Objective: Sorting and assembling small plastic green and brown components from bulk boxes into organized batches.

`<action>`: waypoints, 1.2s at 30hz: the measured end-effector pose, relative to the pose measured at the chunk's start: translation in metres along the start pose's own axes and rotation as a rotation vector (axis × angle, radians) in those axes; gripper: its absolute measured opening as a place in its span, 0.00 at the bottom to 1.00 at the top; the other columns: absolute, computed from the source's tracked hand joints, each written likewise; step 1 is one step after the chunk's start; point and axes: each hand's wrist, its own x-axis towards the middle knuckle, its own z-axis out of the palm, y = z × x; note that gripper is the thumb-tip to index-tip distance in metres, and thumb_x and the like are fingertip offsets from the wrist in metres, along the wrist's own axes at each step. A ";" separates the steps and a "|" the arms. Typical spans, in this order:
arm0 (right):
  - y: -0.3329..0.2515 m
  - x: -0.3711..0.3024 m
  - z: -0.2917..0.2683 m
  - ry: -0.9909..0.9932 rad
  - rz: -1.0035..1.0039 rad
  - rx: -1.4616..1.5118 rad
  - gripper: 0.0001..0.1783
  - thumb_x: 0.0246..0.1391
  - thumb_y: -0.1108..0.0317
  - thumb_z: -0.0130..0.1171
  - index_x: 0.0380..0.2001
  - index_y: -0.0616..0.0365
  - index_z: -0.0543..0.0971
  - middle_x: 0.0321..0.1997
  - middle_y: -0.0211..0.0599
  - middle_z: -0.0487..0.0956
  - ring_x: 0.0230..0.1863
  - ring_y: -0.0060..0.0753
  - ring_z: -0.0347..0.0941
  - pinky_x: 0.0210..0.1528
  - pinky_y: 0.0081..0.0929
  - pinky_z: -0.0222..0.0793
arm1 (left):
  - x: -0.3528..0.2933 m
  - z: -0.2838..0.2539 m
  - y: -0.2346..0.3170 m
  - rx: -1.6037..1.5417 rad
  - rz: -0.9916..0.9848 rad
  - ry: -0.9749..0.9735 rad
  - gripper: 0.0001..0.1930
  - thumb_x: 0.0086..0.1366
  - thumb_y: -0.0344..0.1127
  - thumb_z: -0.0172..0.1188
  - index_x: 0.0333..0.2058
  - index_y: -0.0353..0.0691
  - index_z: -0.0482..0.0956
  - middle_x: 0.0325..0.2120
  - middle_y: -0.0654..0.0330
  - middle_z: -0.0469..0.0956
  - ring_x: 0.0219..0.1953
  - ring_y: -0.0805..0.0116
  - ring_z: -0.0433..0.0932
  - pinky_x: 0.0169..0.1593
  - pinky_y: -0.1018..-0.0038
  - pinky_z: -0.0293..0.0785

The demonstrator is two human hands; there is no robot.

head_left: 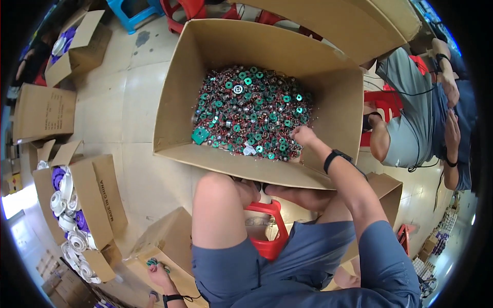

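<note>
Several small green disc-shaped parts [155, 263]: grasping in left fingers [158, 273]; curling right fingers [299, 135] by heaped red-and-green electrical components [251, 115]; cannot tell if gripping.

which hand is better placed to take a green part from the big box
Probably the right hand: it's inside the big box near the green parts; the left hand is outside it, holding green pieces.

Green discs [248, 81], brown carton [336, 92], red stool [269, 250], blue-grey shorts [226, 264]
</note>
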 end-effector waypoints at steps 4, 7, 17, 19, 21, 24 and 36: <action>-0.015 0.042 0.042 -0.173 0.093 -0.110 0.27 0.51 0.48 0.58 0.42 0.61 0.82 0.48 0.52 0.80 0.51 0.55 0.75 0.54 0.40 0.71 | -0.002 -0.002 -0.013 0.207 0.035 0.080 0.17 0.55 0.36 0.63 0.40 0.31 0.75 0.34 0.50 0.79 0.37 0.62 0.77 0.45 0.68 0.73; -0.023 0.062 0.075 -0.240 0.287 0.139 0.26 0.54 0.53 0.58 0.39 0.70 0.80 0.44 0.54 0.80 0.43 0.54 0.78 0.43 0.41 0.76 | -0.018 -0.002 -0.005 0.130 -0.010 0.094 0.18 0.62 0.38 0.60 0.44 0.29 0.73 0.38 0.48 0.77 0.39 0.57 0.77 0.46 0.66 0.72; 0.019 0.087 0.071 -0.049 0.304 0.274 0.18 0.52 0.57 0.56 0.38 0.60 0.83 0.45 0.52 0.81 0.46 0.52 0.78 0.47 0.43 0.72 | -0.094 0.013 0.125 -0.238 0.184 0.034 0.11 0.68 0.32 0.52 0.46 0.31 0.72 0.43 0.54 0.76 0.45 0.65 0.74 0.50 0.71 0.70; 0.029 0.075 0.051 0.073 0.210 0.173 0.18 0.53 0.51 0.59 0.36 0.54 0.84 0.42 0.51 0.81 0.47 0.49 0.78 0.49 0.41 0.71 | -0.110 0.019 0.163 -0.323 0.239 -0.003 0.10 0.69 0.31 0.51 0.45 0.32 0.73 0.42 0.56 0.76 0.45 0.66 0.74 0.50 0.71 0.70; 0.021 0.055 0.034 0.078 0.108 0.195 0.17 0.56 0.53 0.57 0.33 0.55 0.84 0.33 0.45 0.81 0.38 0.40 0.76 0.43 0.36 0.70 | -0.131 0.016 0.206 -0.486 0.237 -0.062 0.08 0.69 0.31 0.53 0.44 0.34 0.73 0.39 0.58 0.78 0.41 0.70 0.76 0.46 0.75 0.71; -0.015 -0.007 -0.020 0.011 0.070 0.219 0.17 0.59 0.54 0.54 0.35 0.56 0.83 0.36 0.46 0.82 0.41 0.42 0.78 0.45 0.36 0.71 | -0.157 0.001 0.242 -0.610 0.397 -0.212 0.06 0.69 0.29 0.50 0.41 0.34 0.73 0.40 0.55 0.78 0.42 0.70 0.76 0.45 0.74 0.73; -0.139 -0.348 -0.139 -0.085 -0.751 0.764 0.12 0.63 0.68 0.52 0.35 0.65 0.81 0.43 0.39 0.75 0.47 0.30 0.72 0.51 0.28 0.68 | -0.310 -0.015 0.325 -0.940 0.304 -1.581 0.27 0.66 0.23 0.56 0.62 0.31 0.60 0.60 0.51 0.66 0.56 0.65 0.72 0.58 0.72 0.70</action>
